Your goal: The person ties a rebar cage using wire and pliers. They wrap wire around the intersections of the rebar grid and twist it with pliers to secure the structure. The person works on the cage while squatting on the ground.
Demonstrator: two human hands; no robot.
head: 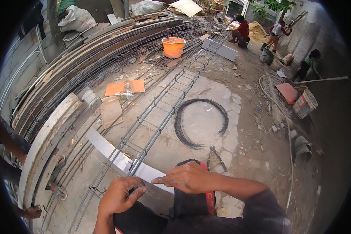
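A long reinforcement-bar cage [170, 109] with wire stirrups runs from near my lap to the far end of the yard. It rests across a light block strip [121, 156]. My left hand [121, 193] is curled beside the cage's near end, thumb close to the index finger. Facing it, my right hand [188, 178] has its index finger stretched toward the left one. Whether either holds a thin wire is too small to tell. Beyond my right hand lie pincers [217, 159] with black-and-orange handles. A loose bundle of dark tie wire [178, 122] curves on the concrete.
An orange bucket [173, 48] stands near stacked rebar and planks. Left of me are a heavy timber beam [51, 140] and another person's feet [58, 191]. A hose [289, 146] and a tipped paint bucket [305, 103] lie right. Several people work farther back.
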